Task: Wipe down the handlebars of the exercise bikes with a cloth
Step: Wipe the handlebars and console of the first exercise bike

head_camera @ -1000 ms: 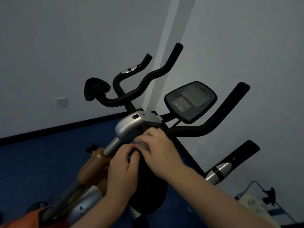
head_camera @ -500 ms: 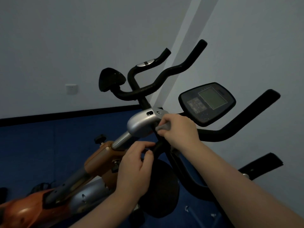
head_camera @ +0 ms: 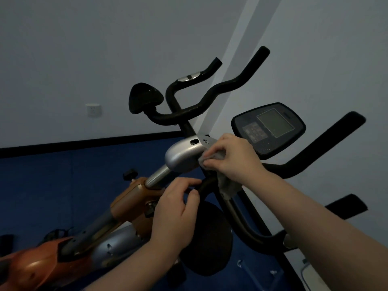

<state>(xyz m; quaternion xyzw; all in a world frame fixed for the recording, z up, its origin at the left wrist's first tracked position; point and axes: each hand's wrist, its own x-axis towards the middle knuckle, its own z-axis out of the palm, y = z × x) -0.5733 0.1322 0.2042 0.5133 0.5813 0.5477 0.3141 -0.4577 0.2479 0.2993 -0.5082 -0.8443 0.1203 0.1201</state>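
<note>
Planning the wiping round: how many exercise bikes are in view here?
2. The near bike, orange-framed, is under the left hand and the right hand with the cloth; the far bike shows only handlebars behind it. Others may be out of frame.

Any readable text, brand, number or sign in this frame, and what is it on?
None can be read.
Console: markings around its screen and on the panel to the left of it are too small and dim.
Wall socket: no legible marking.
Silver stem cover: holes and a screw, no lettering visible.
</note>
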